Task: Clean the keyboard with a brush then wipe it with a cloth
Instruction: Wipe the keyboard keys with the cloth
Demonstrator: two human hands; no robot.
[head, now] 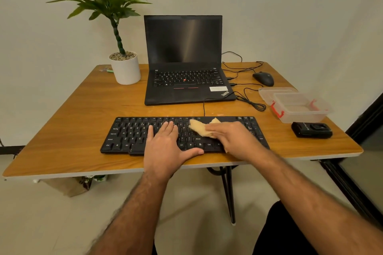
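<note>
A black keyboard [128, 132] lies near the front edge of the wooden table [68, 126]. My left hand [165, 145] lies flat on its middle keys with straight fingers, the thumb stretched out along the front edge. My right hand [232, 138] presses a tan cloth [200, 127] onto the right half of the keyboard with its fingers laid over the cloth. The cloth sticks out to the left of that hand. No brush is visible.
An open black laptop [184, 72] stands behind the keyboard, with a potted plant [124, 68] to its left. On the right are a black mouse [263, 78], loose cables [248, 99], a clear plastic box [298, 107] and a small black device [312, 130].
</note>
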